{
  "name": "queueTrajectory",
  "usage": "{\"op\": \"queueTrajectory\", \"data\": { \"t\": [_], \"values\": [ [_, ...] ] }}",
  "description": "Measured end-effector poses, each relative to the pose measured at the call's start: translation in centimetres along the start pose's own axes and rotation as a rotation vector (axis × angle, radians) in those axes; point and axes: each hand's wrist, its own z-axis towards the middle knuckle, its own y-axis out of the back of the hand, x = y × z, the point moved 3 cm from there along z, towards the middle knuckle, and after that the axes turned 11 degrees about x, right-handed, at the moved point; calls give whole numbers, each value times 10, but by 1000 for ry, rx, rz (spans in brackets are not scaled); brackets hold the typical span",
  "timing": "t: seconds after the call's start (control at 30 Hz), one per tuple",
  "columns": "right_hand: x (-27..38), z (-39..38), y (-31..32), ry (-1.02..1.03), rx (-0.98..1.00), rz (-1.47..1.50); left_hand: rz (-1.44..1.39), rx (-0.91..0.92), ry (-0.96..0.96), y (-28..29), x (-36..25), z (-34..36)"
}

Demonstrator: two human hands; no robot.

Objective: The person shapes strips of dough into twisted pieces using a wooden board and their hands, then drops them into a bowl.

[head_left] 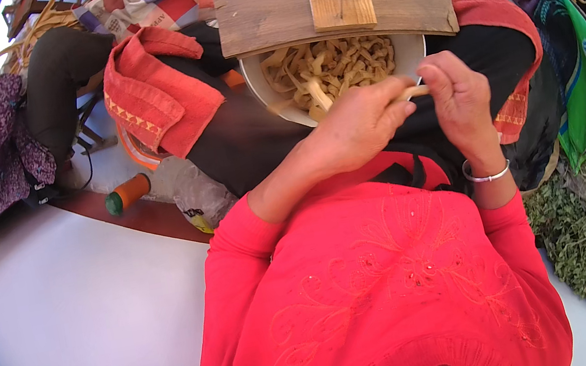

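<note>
Pale strip (413, 91) pinched between both hands just over the white bowl (411, 54): left hand (356, 122) and right hand (458, 97) have fingers closed on it, so pieces likely drop among the cut strips (336, 67) under the wooden board (264, 9).

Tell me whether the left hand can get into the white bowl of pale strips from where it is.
Probably yes: the left hand sits at the near rim of the white bowl, whose near half is open; the wooden board covers only the far side.
</note>
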Motion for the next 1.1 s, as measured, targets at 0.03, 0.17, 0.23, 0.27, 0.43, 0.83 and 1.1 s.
{"op": "queueTrajectory", "data": {
  "t": [0.03,0.17,0.23,0.27,0.43,0.83,1.1],
  "values": [
    [-7,2,5,-81,7,24,173,-4,-76,0,3,5],
    [-32,-2,-7,-157,206,124,633,-295,-251,25,-17,11],
    [-26,-10,-16,-220,418,353,644,-331,-243,45,-17,23],
    [-17,-10,-16,-276,603,449,608,-328,-222,55,-15,30],
    [-1,15,-29,-156,340,1296,-530,-46,-269,40,10,52],
    [-27,47,-23,54,-203,-62,-504,-148,-353,26,10,50],
    [-29,42,-16,79,-124,-37,-408,-63,-123,37,30,39]
  ]
}}
